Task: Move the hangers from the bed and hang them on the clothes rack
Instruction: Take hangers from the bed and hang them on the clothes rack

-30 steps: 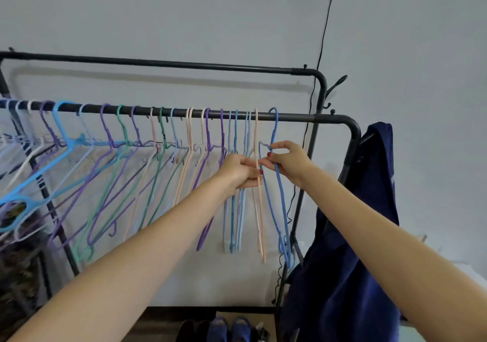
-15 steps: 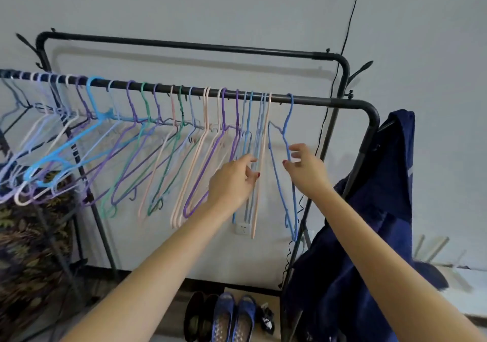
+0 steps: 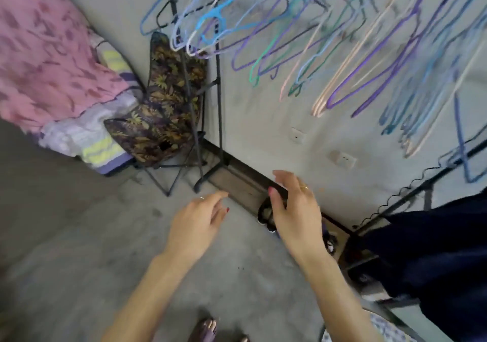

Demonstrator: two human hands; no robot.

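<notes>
Head view was tilted toward the floor, and both forearms were extended forward over bare concrete. Left hand (image 3: 199, 221) was held low with fingers loosely spread, nothing gripped. Right hand (image 3: 295, 209) was raised slightly higher, fingers relaxed and parted, likewise empty. Coloured hangers (image 3: 342, 51) were seen hung on the clothes rack (image 3: 218, 99), above and well apart from both hands.
</notes>
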